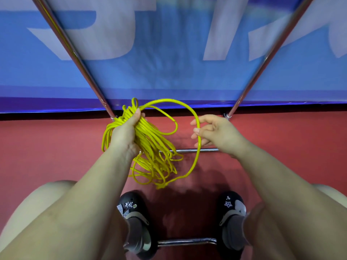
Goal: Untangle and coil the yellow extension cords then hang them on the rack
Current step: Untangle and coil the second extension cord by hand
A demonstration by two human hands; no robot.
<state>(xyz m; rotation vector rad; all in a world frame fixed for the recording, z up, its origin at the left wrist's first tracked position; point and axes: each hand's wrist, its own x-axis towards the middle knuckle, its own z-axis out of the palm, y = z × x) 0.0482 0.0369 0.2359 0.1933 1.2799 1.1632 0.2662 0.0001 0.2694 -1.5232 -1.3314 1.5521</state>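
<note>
Coiling in progress: the left hand [124,131] clamps the bundled yellow cord [150,147] above the red floor [281,147], anchoring finished loops, while the right hand [212,131], fingers loosely curled around 1 free strand, guides the next loop toward the rack [195,150].

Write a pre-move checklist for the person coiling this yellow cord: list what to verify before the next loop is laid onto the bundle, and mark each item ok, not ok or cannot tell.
1. Left hand grips the coiled bundle of yellow cord firmly: ok.
2. Right hand has the free strand running through its fingers: ok.
3. The strand arcs between the two hands without a visible knot: ok.
4. Hanging loops below the left hand are even and untangled: not ok, they look uneven and crossed.
5. The cord's tail is free of the shoes: ok, it ends above them.
6. Plug end located: cannot tell.
</note>
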